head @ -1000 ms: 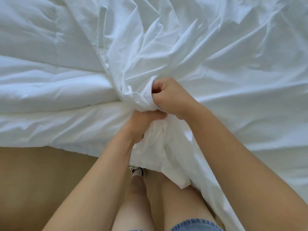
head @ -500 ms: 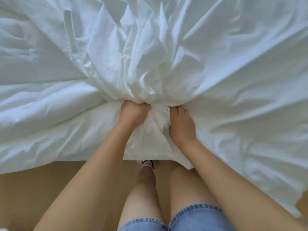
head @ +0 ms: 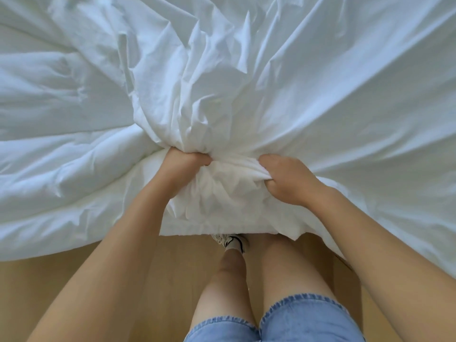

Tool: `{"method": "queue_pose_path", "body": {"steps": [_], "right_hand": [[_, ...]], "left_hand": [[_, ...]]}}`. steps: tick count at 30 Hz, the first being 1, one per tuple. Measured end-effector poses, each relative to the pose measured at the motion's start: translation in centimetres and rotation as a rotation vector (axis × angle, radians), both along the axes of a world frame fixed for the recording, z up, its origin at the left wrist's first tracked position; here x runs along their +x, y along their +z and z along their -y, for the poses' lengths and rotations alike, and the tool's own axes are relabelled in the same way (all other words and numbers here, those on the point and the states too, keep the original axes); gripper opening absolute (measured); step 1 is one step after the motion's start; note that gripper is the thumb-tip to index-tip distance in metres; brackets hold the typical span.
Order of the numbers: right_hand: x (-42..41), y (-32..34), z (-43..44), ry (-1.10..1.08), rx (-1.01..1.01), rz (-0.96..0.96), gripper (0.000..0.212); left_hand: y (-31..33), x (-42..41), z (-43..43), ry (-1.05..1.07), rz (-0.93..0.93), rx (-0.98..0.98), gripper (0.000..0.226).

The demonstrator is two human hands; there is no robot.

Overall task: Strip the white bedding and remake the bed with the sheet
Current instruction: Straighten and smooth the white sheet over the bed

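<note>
Wood-tone floor, smooth and tan, runs along the bottom of the head view. Above it, white sheet fills most of the frame: thin woven cloth, matte. Sharp creases fan out from one gathered point near centre, and long taut folds run to the right edge and top.

Left of that, padded quilt: thicker, soft, with rounded puffy ridges instead of sharp creases. Its lower edge hangs over toward the floor. The sheet overlaps the quilt's right part. Whether it wraps the quilt as a cover, can't tell.

Between the hands, gathered wad of the sheet hangs crumpled, bottom hem roughly straight, just above the feet.

- Upper left of the wad, left hand: fist closed on the cloth, fingertips buried in it.
- Upper right, right hand: fingers curled over a fold, thumb tucked under, cloth pinched tight.
- Hands are apart, with the wad stretched between them. Both forearms are bare.

Bottom centre, denim shorts: blue, frayed hem. White shoe with dark markings sits partly under the sheet's hem.
</note>
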State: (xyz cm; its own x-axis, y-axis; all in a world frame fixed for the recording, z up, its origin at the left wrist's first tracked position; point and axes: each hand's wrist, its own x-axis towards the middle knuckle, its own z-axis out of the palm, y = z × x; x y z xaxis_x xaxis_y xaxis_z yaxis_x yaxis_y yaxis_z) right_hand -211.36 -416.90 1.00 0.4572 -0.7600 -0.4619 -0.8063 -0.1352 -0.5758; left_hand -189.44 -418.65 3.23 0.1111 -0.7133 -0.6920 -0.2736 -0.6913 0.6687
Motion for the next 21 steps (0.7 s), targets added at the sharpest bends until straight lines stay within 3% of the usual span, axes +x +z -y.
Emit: {"method": "queue_pose_path", "body": {"steps": [3, 7, 10, 12, 14, 16, 18, 21], "right_hand": [[-1.2, 0.2, 0.9, -0.116, 0.112, 0.098, 0.030], [-2.0, 0.3, 1.1, -0.108, 0.126, 0.105, 0.018], [-2.6, -0.1, 0.2, -0.147, 0.145, 0.100, 0.016], [-2.6, -0.5, -0.4, -0.125, 0.143, 0.006, 0.016], [-1.3, -0.8, -1.1, -0.065, 0.113, -0.176, 0.008], [1.6, -0.9, -2.4, -0.023, 0.008, -0.236, 0.033], [6.5, -0.7, -3.4, -0.005, -0.136, -0.163, 0.055], [14.8, -1.3, -3.3, -0.026, -0.349, -0.131, 0.060]], "left_hand": [[-0.1, 2.0, 0.0, 0.012, 0.012, 0.019, 0.032], [0.2, 6.7, -0.7, 0.037, 0.047, 0.032, 0.045], [0.5, 11.4, -2.1, 0.150, 0.140, 0.085, 0.042], [0.3, 13.8, -3.3, 0.278, 0.241, 0.089, 0.036], [-0.6, 13.9, -4.4, 0.256, 0.359, 0.076, 0.034], [-1.5, 12.7, -4.9, 0.098, 0.413, 0.045, 0.028], [-1.9, 11.8, -5.1, 0.020, 0.324, 0.021, 0.024], [-1.8, 12.8, -5.1, 0.047, 0.148, 0.009, 0.033]]}}
